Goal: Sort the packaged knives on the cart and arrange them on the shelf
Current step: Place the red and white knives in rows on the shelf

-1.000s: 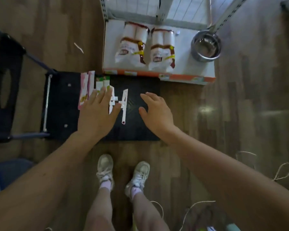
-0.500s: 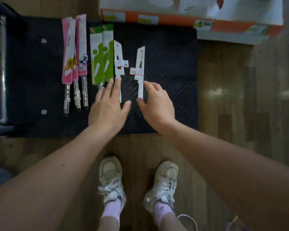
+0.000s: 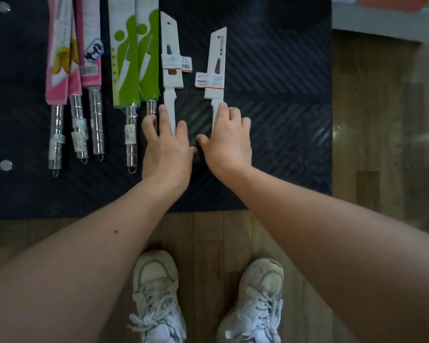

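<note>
Grip unclear, left hand and right hand hiding white handles

We see a wood-plank floor below and to the right, and two worn white sneakers side by side on it at bottom centre.

Knives side by side on cart

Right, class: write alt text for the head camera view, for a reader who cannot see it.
Looking down, a left hand and right hand each rest on a white-handled knife on a dark cart mat. Pink-sleeved and green-sleeved knives lie leftward.
</note>
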`<state>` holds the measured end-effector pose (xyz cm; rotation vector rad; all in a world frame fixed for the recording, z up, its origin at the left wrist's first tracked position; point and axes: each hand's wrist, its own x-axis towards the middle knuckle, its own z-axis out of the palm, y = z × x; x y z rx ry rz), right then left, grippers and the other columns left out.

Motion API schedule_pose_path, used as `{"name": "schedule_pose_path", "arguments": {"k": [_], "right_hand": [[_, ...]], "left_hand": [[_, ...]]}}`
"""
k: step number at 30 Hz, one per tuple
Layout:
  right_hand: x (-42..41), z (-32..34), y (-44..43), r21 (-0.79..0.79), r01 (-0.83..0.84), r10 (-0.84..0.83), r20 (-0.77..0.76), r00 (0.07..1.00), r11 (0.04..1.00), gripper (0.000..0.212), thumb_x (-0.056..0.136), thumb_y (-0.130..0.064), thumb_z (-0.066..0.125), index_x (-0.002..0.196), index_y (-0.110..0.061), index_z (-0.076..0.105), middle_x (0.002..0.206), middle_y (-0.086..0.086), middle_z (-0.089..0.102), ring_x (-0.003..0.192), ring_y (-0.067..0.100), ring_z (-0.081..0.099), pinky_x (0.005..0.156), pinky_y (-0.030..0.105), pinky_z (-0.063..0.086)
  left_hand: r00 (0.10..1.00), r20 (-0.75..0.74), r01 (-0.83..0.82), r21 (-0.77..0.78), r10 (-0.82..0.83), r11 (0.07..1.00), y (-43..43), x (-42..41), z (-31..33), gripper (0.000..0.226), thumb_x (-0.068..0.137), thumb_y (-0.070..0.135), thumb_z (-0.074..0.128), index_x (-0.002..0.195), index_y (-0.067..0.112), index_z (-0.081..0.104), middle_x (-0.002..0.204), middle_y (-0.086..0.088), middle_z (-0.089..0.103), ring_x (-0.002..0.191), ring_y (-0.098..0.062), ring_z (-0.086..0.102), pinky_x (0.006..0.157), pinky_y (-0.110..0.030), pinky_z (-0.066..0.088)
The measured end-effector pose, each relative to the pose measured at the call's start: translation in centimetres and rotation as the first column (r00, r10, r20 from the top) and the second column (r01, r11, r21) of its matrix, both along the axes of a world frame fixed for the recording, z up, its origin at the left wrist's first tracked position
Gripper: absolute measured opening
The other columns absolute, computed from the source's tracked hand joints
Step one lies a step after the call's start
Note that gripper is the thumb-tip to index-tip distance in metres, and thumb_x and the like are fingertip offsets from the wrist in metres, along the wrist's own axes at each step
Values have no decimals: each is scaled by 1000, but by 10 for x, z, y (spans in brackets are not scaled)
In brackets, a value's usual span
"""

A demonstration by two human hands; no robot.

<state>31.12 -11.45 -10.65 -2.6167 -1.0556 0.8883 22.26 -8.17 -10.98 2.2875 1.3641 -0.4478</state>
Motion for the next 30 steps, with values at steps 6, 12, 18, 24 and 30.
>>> {"name": "schedule_pose_path", "arguments": {"k": [6,12,18,24,30], "right_hand": [[6,-6,5,75,81,-79,-31,996,994,54,88,-5,59,135,-15,35,131,3,40,116,19,41,83,24,37],[16,-1,8,11,277,-268,-210,940,961,35,84,-11,64,116,-13,49,116,5,53,103,20,55,80,27,46],[27,2,-4,-82,343,-348,-372,860,936,10,82,-20,69,88,-17,62,79,-4,63,57,4,58,50,14,47],[31,16,-20,-118,390,-398,-457,795,913,22,83,-27,70,101,-16,69,73,-7,62,59,2,58,60,18,53],[37,49,-29,-116,473,-458,-530,714,873,25,82,-27,71,103,-15,70,82,-3,67,65,5,62,64,20,54]], "left_hand": [[996,65,-59,58,55,997,8,12,-8,49,87,-3,53,131,5,35,152,-19,13,131,-34,23,93,-35,40],[966,174,-194,2,191,981,13,18,-3,44,83,-7,52,124,8,44,134,-17,35,120,-32,36,85,-26,34],[907,232,-309,-199,351,930,10,18,2,34,81,6,63,107,16,44,97,-14,55,92,-29,53,71,-31,36],[753,305,-445,-415,583,793,-12,16,14,34,79,10,70,95,19,41,75,8,51,67,-2,50,54,-14,35],[610,345,-494,-539,713,683,-23,25,50,34,76,11,74,92,23,46,79,7,58,74,-12,60,67,-24,50]]}}
